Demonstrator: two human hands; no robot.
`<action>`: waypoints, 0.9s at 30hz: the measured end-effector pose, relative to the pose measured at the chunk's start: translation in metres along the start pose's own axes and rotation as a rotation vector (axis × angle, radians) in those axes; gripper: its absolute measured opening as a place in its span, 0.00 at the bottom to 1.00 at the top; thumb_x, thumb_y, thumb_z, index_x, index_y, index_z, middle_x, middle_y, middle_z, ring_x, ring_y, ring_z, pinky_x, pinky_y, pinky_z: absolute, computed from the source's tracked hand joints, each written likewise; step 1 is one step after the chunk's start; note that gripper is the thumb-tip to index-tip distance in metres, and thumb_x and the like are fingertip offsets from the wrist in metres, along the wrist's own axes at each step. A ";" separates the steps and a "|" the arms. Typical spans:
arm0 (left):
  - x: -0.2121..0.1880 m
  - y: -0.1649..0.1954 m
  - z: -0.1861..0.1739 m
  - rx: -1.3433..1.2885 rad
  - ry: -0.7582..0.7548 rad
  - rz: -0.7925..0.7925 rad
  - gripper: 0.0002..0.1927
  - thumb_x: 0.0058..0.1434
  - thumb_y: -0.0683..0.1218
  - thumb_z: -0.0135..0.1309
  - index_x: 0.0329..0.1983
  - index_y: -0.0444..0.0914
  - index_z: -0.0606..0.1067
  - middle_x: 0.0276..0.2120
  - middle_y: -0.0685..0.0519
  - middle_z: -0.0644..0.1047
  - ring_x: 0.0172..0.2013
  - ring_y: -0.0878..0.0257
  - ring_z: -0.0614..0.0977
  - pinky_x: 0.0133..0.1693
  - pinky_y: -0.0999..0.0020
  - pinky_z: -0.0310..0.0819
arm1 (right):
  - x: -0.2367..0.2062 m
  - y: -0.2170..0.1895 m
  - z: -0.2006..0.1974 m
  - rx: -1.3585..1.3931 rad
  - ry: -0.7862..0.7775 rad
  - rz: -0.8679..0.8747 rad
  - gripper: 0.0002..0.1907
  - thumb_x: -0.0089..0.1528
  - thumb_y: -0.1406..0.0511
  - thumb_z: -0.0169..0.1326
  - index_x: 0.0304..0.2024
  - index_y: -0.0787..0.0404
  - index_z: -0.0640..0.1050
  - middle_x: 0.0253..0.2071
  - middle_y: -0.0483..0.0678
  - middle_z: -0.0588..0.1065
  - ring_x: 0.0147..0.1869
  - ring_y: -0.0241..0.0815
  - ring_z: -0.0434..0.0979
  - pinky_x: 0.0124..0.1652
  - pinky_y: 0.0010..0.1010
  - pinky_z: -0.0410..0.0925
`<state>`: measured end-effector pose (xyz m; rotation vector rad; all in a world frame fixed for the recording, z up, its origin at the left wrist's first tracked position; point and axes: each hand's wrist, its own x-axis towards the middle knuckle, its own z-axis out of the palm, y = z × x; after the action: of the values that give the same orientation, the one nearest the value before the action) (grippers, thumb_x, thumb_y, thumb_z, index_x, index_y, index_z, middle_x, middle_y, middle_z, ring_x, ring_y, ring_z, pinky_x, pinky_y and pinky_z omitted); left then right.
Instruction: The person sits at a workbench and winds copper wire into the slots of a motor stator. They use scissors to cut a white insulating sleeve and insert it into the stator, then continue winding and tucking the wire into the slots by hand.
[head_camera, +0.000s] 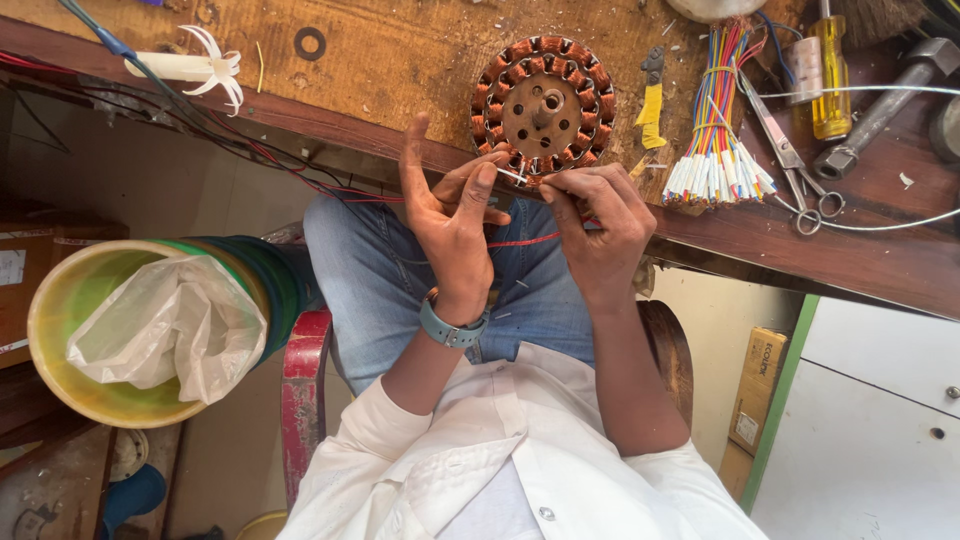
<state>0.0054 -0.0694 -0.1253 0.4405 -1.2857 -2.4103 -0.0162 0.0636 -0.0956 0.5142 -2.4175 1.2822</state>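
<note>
**Stator lead being dressed at the bench edge**

Stator (543, 108), one, copper-wound, lies on the wooden bench (400, 60) at its near edge. Just nearer than it, left hand (452, 215) and right hand (597, 222), fingers closed, pinch a thin white sleeve (512, 175) over a red wire (520, 240); likely sleeving a lead, calling next for steady feeding. Right of the stator: one bundle of coloured wires (718, 130), one scissors (795, 165), one yellow screwdriver (830, 75).
</note>
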 end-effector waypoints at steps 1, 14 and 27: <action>-0.001 -0.001 0.001 0.015 0.007 0.002 0.41 0.70 0.43 0.58 0.79 0.40 0.50 0.46 0.42 0.84 0.44 0.67 0.85 0.31 0.81 0.76 | -0.002 0.000 0.002 0.017 0.014 0.025 0.06 0.62 0.74 0.66 0.40 0.65 0.82 0.38 0.49 0.79 0.41 0.39 0.80 0.37 0.27 0.72; -0.002 -0.004 0.003 -0.036 0.028 0.021 0.44 0.66 0.39 0.60 0.78 0.41 0.47 0.48 0.39 0.82 0.48 0.61 0.85 0.33 0.78 0.80 | -0.012 0.004 0.022 0.051 0.099 0.092 0.07 0.65 0.73 0.64 0.42 0.66 0.78 0.39 0.48 0.77 0.38 0.36 0.78 0.38 0.26 0.71; -0.006 -0.016 -0.003 -0.022 0.031 0.069 0.41 0.68 0.39 0.60 0.78 0.38 0.51 0.46 0.40 0.83 0.56 0.56 0.83 0.44 0.76 0.77 | -0.007 -0.002 0.024 0.038 0.016 -0.002 0.07 0.66 0.74 0.62 0.47 0.66 0.80 0.44 0.49 0.79 0.47 0.40 0.81 0.46 0.30 0.74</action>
<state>0.0092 -0.0609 -0.1400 0.4188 -1.2389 -2.3489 -0.0129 0.0438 -0.1099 0.5153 -2.3832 1.3282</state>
